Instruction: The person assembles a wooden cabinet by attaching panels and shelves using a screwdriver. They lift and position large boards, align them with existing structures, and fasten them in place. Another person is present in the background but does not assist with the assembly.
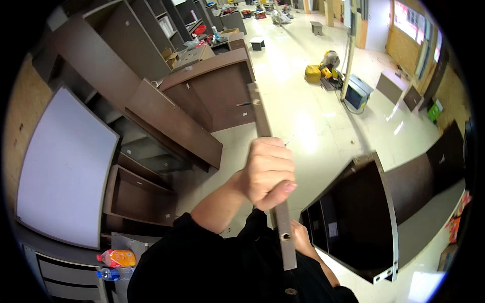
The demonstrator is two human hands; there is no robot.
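Note:
My left hand [270, 171] is closed in a fist around a long, narrow brown board [288, 255], held up in front of my body. The board runs from the far end above my fist down toward my chest. A round hole with a brass-coloured rim shows near its lower end, and a similar round spot near its top. Just right of my left knuckles, a thin metal tip sticks out. My right hand [301, 237] is low, behind the board's right side. Its fingers are mostly hidden, so their grip cannot be made out.
To the right stands an open dark cabinet [348, 222] with a pale front edge. Brown cabinet parts [177, 121] and a large white panel [65, 166] fill the left. Two bottles [118, 258] lie at lower left. Farther off are a yellow bag [312, 73] and a blue-grey box [357, 92].

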